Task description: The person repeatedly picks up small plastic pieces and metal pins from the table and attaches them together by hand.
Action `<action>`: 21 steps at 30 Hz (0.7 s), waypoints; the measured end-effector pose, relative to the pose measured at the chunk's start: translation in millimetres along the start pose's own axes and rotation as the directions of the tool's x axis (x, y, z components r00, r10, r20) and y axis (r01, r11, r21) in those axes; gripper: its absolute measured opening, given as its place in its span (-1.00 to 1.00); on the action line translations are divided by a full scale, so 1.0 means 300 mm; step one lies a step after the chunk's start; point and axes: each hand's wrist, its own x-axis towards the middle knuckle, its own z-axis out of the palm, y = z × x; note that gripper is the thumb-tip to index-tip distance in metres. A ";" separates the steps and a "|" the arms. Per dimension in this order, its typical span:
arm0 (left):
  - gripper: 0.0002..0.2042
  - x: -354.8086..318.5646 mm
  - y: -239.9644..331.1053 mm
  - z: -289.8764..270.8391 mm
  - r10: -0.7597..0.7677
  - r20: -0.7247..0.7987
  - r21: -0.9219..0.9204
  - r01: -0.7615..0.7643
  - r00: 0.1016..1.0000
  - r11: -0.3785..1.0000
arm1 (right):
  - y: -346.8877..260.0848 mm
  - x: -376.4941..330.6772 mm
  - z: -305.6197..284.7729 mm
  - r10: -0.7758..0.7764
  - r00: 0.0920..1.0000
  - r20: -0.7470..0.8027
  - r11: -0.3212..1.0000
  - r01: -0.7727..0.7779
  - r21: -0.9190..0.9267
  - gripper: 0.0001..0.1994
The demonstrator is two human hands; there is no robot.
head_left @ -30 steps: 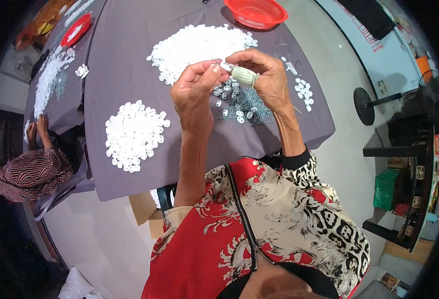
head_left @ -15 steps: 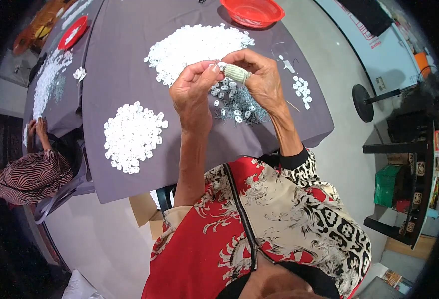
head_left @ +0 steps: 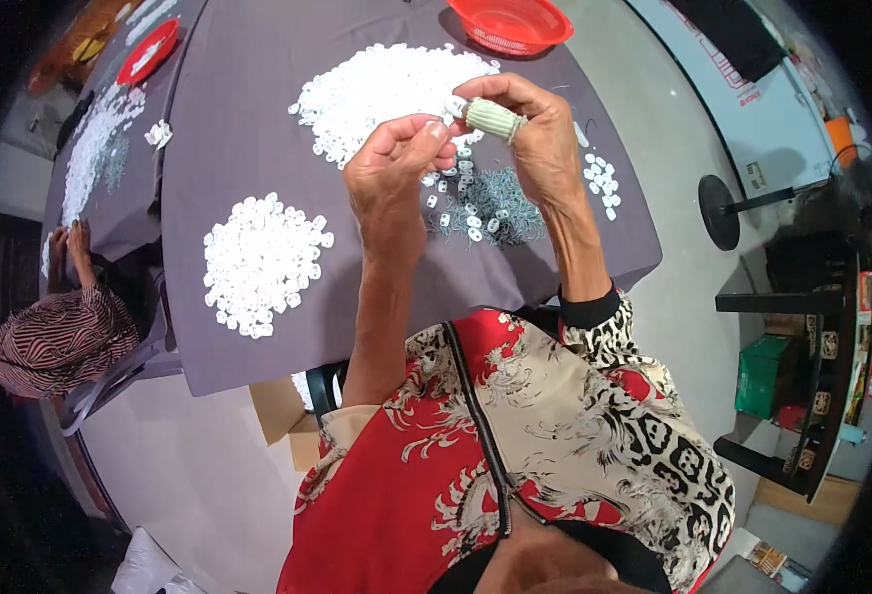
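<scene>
Above the table, my right hand (head_left: 545, 139) pinches a small white plastic piece (head_left: 454, 105) at its fingertips. A pale green ribbed finger cover (head_left: 494, 119) sits on one digit of that hand, probably the thumb. Just left of it, my left hand (head_left: 396, 163) has thumb and forefinger pressed together; whatever is between them is too small to make out. Beneath my hands lies a heap of thin grey-green strands (head_left: 510, 198), with several white pieces with dark holes (head_left: 474, 235) among them. Behind spreads a large pile of white pieces (head_left: 382, 94).
A smaller white pile (head_left: 263, 262) lies left on the grey tablecloth (head_left: 248, 129). A red basket (head_left: 510, 28) stands at the far edge, and a few white pieces (head_left: 602, 186) lie right. At far left, another person (head_left: 65, 337) works at a second table with white pieces (head_left: 95, 158).
My right hand has moved up and to the right, away from my left hand, with the white piece at its fingertips. A gap now shows between the hands.
</scene>
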 end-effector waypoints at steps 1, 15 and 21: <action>-0.82 0.000 0.005 -0.002 0.009 -0.001 0.004 -0.009 1.000 1.000 | -0.012 0.002 0.009 -0.014 1.000 0.005 0.998 0.015 -0.057 -0.85; -0.85 -0.010 0.034 -0.011 0.075 -0.058 0.063 -0.071 0.995 0.995 | -0.034 0.018 0.047 -0.101 0.991 0.091 0.981 0.114 -0.159 -0.85; -0.84 -0.008 0.039 -0.016 0.103 -0.063 0.022 -0.102 0.993 0.995 | -0.051 0.015 0.067 -0.112 0.988 0.110 0.964 0.135 -0.231 -0.84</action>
